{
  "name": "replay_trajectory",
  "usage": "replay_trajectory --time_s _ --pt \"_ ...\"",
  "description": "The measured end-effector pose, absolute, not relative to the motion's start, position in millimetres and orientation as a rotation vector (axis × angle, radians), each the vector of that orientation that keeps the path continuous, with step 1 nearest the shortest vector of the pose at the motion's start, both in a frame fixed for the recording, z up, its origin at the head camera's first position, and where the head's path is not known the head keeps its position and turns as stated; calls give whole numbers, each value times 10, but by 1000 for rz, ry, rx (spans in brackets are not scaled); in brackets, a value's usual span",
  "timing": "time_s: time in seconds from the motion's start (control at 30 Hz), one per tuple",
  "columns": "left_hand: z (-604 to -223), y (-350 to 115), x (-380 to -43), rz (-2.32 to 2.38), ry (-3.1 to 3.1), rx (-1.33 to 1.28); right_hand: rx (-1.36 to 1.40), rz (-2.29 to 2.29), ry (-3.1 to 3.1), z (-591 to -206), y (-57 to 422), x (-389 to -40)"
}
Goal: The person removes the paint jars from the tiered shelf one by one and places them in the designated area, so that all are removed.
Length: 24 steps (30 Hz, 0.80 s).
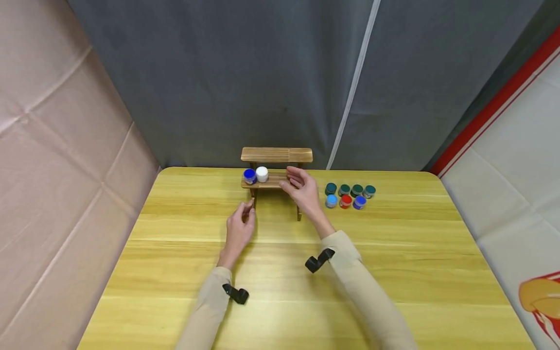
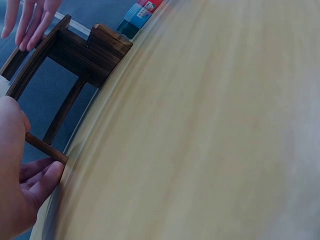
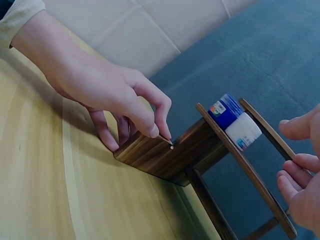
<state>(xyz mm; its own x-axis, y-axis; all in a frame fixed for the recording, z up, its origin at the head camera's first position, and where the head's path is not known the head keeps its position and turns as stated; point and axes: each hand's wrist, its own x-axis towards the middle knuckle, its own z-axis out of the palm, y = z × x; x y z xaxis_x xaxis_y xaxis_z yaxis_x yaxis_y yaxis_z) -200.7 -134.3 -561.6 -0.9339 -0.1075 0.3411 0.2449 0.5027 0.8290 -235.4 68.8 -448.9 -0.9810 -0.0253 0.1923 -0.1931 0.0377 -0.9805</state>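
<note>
A two-tier wooden stand (image 1: pixel 276 155) stands near the table's back edge. On its lower shelf (image 1: pixel 275 183), toward the left, a blue-lidded paint jar (image 1: pixel 250 176) and a white paint jar (image 1: pixel 262 174) sit side by side. Low on the stand's left side panel (image 3: pixel 142 156), my left hand (image 1: pixel 239 227) pinches the wood between thumb and fingers. My right hand (image 1: pixel 305 190) hovers at the right end of the lower shelf, its fingers loosely bent with nothing seen between them. Whether its fingertips touch the shelf I cannot tell.
Right of the stand, several small paint jars are grouped in two rows: dark green ones (image 1: pixel 344 190) behind, then light blue (image 1: pixel 331 201), red (image 1: pixel 345 201) and blue (image 1: pixel 359 202) in front. A grey curtain (image 1: pixel 245 87) hangs directly behind the table (image 1: pixel 280 291).
</note>
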Motion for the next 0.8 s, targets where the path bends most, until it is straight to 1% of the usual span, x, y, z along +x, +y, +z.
replay_trajectory --time_s 0.27,0.8 --pt "-5612 -1342 -2009 -1407 -2393 -127 294 2049 -2242 -4479 476 -2459" --pt "-5614 -1342 -2009 -1392 -2387 -116 293 1860 -2420 -4492 226 -2611"
